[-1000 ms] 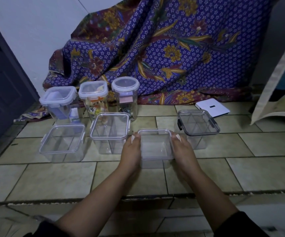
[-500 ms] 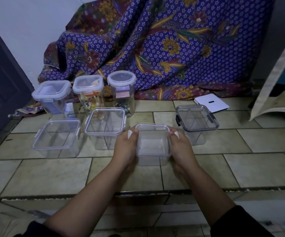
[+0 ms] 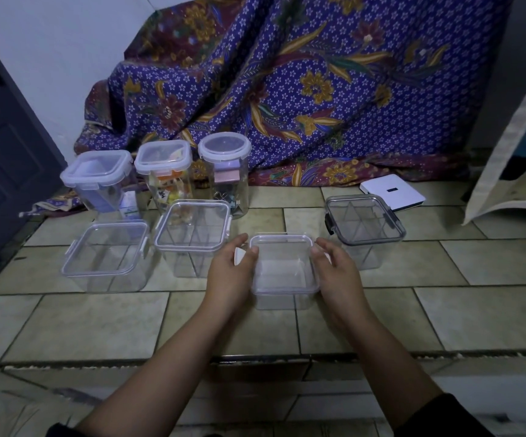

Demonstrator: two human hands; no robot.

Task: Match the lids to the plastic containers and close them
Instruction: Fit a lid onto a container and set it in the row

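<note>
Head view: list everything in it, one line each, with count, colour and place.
Tall jars: 3, clear with pale lids, back left row.
Square tubs: 3, clear with clear lids, front row; the middle right one is between the hands.
Dark-lidded tub: 1, clear with grey lid, right of the hands.
White box: 1, white, floor behind the dark-lidded tub.
Cloth: 1, purple floral, draped at back.
Door: 1, dark, far left.
Floor: beige tiles.
Left hand: on the tub's left side.
Right hand: at the tub's right side.

Purple floral cloth (image 3: 302, 89) draped behind, white flat box (image 3: 392, 192), tiled floor (image 3: 66, 323), dark door (image 3: 0, 137)
</note>
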